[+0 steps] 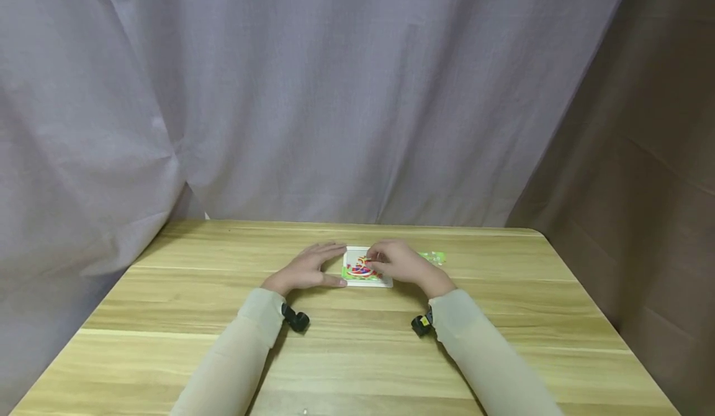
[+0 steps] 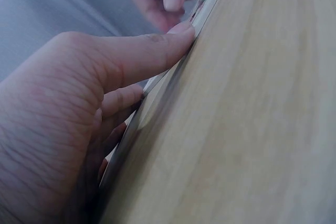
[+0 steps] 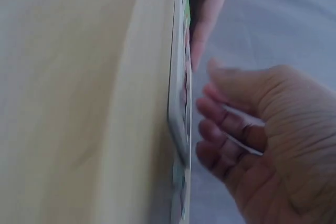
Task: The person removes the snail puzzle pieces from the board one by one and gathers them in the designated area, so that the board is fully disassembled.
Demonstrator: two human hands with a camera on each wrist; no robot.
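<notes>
A thin white-bordered picture board lies flat on the wooden table, bearing a grey area and a red, blue, yellow and green picture. My left hand spans the board's left side, its fingers extended; the thumb rests at the near-left corner and a fingertip touches the far-left corner. In the left wrist view that thumb lies straight along the board's edge. My right hand hovers over the board's right half. Its fingers curl loosely, and nothing shows between them and the thumb.
A green patterned piece lies on the table to the right of the board, partly behind my right hand. A grey curtain hangs behind the table's far edge, and a darker curtain hangs at the right.
</notes>
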